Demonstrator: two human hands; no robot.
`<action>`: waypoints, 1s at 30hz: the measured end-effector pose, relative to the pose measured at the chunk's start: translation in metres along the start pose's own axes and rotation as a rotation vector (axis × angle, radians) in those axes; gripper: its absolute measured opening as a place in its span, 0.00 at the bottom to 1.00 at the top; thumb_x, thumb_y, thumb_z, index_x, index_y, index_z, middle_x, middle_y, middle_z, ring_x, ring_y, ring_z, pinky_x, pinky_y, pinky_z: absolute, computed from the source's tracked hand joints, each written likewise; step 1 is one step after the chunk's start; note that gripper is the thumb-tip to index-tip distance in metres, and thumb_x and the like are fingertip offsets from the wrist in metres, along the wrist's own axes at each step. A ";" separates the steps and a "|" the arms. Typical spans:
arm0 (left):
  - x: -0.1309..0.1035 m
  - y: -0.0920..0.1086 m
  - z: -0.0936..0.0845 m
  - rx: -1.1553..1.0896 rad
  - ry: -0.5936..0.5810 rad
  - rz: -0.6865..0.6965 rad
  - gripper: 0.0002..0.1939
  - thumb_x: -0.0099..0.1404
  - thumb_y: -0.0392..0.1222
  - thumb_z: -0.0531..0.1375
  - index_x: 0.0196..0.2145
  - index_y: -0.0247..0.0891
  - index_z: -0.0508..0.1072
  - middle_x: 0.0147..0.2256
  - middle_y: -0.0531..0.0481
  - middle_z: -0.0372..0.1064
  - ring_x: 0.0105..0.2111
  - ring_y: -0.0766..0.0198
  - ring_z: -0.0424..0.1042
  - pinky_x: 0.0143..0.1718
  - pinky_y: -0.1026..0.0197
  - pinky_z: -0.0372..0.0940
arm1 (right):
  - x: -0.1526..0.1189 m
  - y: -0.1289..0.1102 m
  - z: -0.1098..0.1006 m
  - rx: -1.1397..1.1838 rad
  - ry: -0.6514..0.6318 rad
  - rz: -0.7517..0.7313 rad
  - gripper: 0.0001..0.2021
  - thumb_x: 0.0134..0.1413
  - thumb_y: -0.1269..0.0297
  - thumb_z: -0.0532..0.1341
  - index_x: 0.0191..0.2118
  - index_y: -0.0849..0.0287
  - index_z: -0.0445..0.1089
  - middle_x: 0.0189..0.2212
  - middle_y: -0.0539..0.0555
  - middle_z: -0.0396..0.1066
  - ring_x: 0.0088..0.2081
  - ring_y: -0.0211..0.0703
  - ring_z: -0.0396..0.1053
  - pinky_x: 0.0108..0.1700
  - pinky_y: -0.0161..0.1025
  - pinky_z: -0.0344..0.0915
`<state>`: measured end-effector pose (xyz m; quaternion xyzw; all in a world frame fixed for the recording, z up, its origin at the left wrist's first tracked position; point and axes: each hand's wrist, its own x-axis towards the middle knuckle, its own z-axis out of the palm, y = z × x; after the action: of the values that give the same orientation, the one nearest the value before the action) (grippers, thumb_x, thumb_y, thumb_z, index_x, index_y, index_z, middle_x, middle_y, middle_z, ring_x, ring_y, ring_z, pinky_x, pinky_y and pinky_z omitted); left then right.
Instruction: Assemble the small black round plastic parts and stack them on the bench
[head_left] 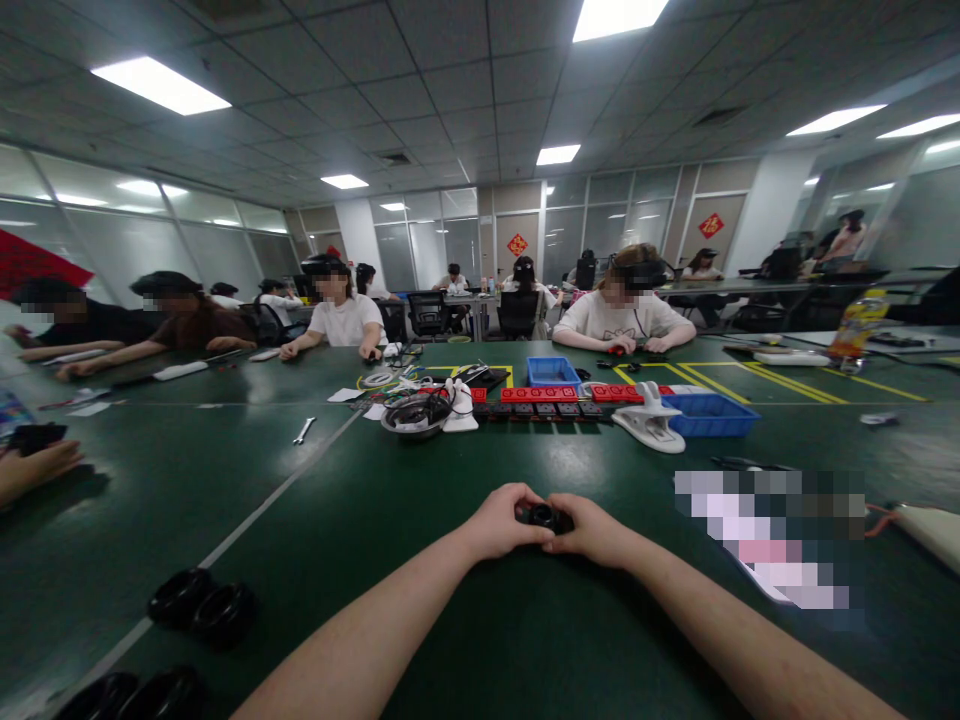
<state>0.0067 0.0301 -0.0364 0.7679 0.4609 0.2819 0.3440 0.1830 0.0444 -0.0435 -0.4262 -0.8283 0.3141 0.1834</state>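
Observation:
Just above the green tabletop in the middle, a small black object with a round ring-like face [541, 515] sits between my two hands. My left hand [506, 520] curls around its left side, with fingers behind and thumb in front. Against its right side, my right hand [589, 530] is closed with the thumb near the front. A dark red patch shows by the left fingers. The fingers cover most of the object, so its exact kind is unclear. Several black tyre-like rings [225, 612] lie at the lower left.
Beyond my hands lie red power strips [538, 394], a blue bin [709, 414], a white clamp-base lamp [652, 420] and coiled cables [416, 412]. A wrench [304, 431] rests to the left. A blurred-out flat thing [780, 560] is at right. Co-workers sit around the table.

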 end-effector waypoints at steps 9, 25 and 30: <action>-0.004 0.013 0.015 0.227 0.297 -0.096 0.16 0.45 0.47 0.62 0.31 0.38 0.67 0.32 0.50 0.63 0.34 0.60 0.63 0.35 0.60 0.57 | 0.002 -0.010 0.018 -0.284 0.250 0.186 0.10 0.38 0.61 0.61 0.26 0.59 0.60 0.24 0.50 0.63 0.25 0.36 0.60 0.23 0.31 0.48; -0.002 0.003 -0.006 0.015 -0.022 0.011 0.20 0.44 0.48 0.62 0.35 0.37 0.68 0.33 0.51 0.63 0.30 0.66 0.61 0.29 0.65 0.57 | -0.007 -0.010 -0.009 0.093 -0.081 -0.053 0.27 0.36 0.61 0.63 0.47 0.59 0.60 0.41 0.54 0.63 0.41 0.45 0.62 0.42 0.39 0.58; 0.001 0.000 -0.005 -0.046 -0.076 0.000 0.20 0.44 0.45 0.63 0.36 0.35 0.68 0.30 0.52 0.63 0.27 0.68 0.59 0.26 0.67 0.55 | -0.004 -0.008 -0.011 0.088 -0.144 -0.044 0.13 0.40 0.64 0.61 0.36 0.61 0.66 0.30 0.50 0.65 0.32 0.40 0.63 0.32 0.34 0.58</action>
<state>0.0033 0.0324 -0.0329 0.7700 0.4409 0.2633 0.3787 0.1868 0.0414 -0.0301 -0.3759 -0.8339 0.3757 0.1488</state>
